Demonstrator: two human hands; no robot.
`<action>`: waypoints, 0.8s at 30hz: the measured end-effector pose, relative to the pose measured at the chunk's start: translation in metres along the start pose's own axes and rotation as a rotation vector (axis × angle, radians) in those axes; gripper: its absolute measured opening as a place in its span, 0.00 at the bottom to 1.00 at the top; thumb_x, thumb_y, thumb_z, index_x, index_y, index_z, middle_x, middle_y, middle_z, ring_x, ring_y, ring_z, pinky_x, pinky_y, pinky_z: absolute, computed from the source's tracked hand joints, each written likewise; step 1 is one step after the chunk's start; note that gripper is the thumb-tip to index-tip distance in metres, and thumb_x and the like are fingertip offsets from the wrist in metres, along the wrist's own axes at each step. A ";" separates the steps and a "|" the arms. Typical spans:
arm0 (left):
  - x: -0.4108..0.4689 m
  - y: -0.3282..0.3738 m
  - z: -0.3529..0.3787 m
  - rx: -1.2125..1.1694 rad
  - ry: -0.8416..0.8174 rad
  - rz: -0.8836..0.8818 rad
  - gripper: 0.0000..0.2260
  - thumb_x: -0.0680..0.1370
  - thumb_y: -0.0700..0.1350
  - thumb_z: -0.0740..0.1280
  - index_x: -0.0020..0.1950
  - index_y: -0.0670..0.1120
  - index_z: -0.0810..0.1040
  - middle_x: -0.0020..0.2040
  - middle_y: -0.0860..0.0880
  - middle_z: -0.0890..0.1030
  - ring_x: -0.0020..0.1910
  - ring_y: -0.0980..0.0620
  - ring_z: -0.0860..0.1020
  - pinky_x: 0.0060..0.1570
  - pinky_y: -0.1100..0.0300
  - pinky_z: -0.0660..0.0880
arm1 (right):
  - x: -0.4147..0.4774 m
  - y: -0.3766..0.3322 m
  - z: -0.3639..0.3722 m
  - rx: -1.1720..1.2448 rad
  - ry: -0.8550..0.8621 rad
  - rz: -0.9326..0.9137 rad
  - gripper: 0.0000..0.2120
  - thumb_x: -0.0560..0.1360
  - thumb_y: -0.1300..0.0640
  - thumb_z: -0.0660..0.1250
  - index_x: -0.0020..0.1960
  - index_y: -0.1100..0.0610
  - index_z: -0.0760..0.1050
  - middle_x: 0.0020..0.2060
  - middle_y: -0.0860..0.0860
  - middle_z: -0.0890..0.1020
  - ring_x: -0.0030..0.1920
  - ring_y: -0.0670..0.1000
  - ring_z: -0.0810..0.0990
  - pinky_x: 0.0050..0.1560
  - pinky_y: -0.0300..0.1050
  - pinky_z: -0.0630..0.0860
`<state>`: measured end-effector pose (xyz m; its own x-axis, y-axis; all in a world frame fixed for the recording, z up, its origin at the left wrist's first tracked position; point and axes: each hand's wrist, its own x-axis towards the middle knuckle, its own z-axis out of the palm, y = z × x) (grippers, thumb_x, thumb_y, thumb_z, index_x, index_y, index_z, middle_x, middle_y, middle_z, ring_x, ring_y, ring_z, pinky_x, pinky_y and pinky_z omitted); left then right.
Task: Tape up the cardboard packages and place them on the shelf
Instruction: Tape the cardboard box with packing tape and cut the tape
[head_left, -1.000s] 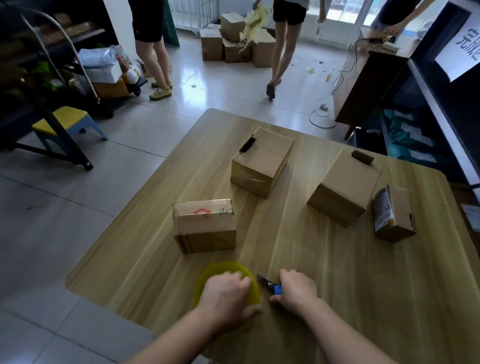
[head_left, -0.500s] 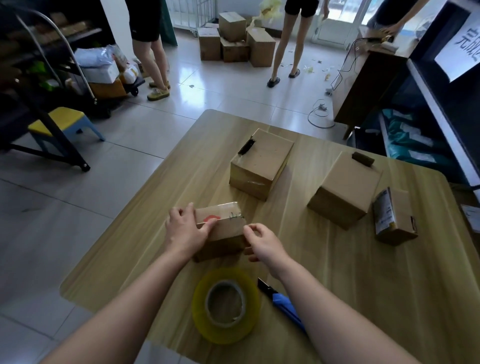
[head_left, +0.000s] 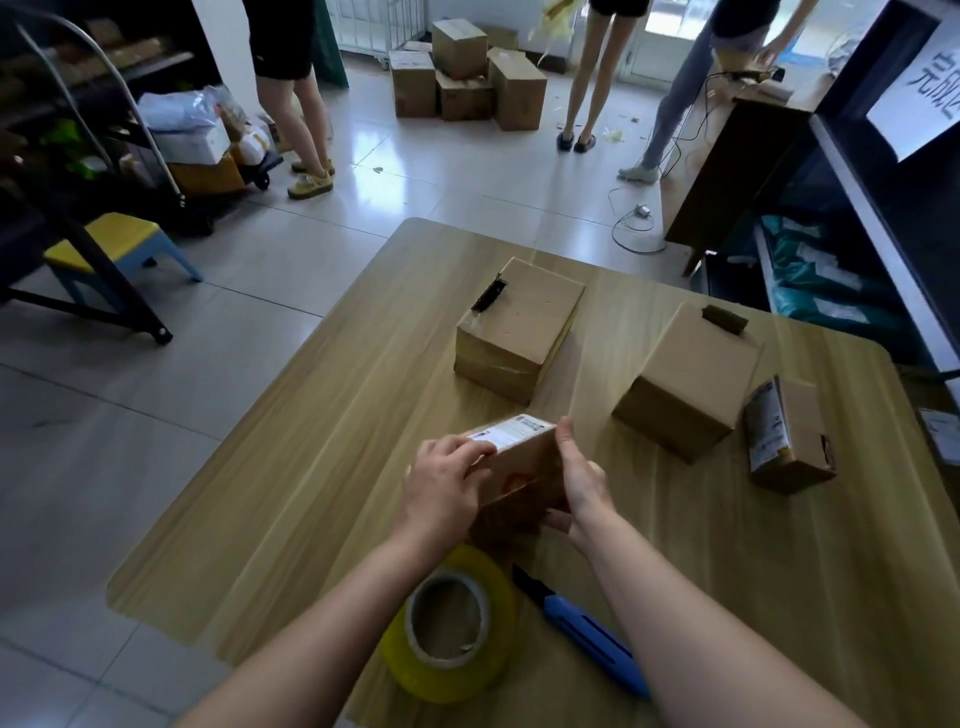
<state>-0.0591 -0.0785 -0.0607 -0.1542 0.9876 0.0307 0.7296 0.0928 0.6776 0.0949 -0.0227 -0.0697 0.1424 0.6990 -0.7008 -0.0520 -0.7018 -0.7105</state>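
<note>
1. Head view, lower centre of the frame: the small box (head_left: 524, 462) sits between both hands above the near part of the table (head_left: 311, 467), its white label (head_left: 511, 431) turned up and away. The left hand (head_left: 441, 488) grips the left end with its fingers curled over the top edge onto the label. The right hand (head_left: 579, 483) clasps the right end, one digit lying up along the side and the others wrapped round the near lower corner.

2. Head view, the step as I judge it: the box is being turned to bring an open seam uppermost for taping.
   - Set it down flat with the seam facing up, near the tape roll (head_left: 501, 613) and the blue knife (head_left: 587, 631) at the bottom of the frame.
   - Keep one hand pressing the flaps closed while the other fetches the tape.
   - Keep the label uncovered.

3. Head view, what cannot be read:
   - The hands cover both ends of the small box, and its underside is out of sight, so I cannot tell whether it touches the table or which seams are taped.
   - The loose end of the tape is not visible.
   - Three more boxes (head_left: 524, 322) lie beyond it.
   - Dark shelving (head_left: 878, 236) runs off the right edge, and I cannot tell which shelf is meant.
</note>
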 end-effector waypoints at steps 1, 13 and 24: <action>0.003 -0.001 -0.001 0.005 -0.002 0.030 0.12 0.78 0.44 0.66 0.61 0.51 0.80 0.61 0.52 0.77 0.63 0.50 0.69 0.63 0.51 0.68 | -0.001 -0.001 -0.004 0.000 0.002 0.003 0.43 0.63 0.23 0.65 0.63 0.57 0.72 0.51 0.57 0.81 0.49 0.58 0.82 0.48 0.57 0.82; 0.010 -0.013 0.000 0.060 -0.104 0.149 0.12 0.74 0.31 0.64 0.47 0.46 0.80 0.59 0.51 0.73 0.65 0.53 0.65 0.58 0.75 0.60 | -0.001 0.007 -0.016 -0.145 -0.091 0.031 0.15 0.80 0.48 0.59 0.61 0.55 0.74 0.50 0.54 0.82 0.54 0.55 0.79 0.62 0.60 0.75; 0.018 -0.006 0.008 0.255 -0.158 -0.051 0.18 0.71 0.57 0.72 0.57 0.52 0.74 0.62 0.51 0.67 0.68 0.51 0.61 0.74 0.38 0.46 | 0.003 0.013 -0.013 -0.415 -0.028 -0.108 0.28 0.76 0.41 0.66 0.72 0.49 0.68 0.62 0.56 0.79 0.59 0.59 0.79 0.57 0.57 0.79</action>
<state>-0.0608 -0.0599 -0.0704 -0.1041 0.9864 -0.1269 0.8703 0.1521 0.4685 0.1072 -0.0315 -0.0802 0.0984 0.7708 -0.6295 0.3645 -0.6165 -0.6979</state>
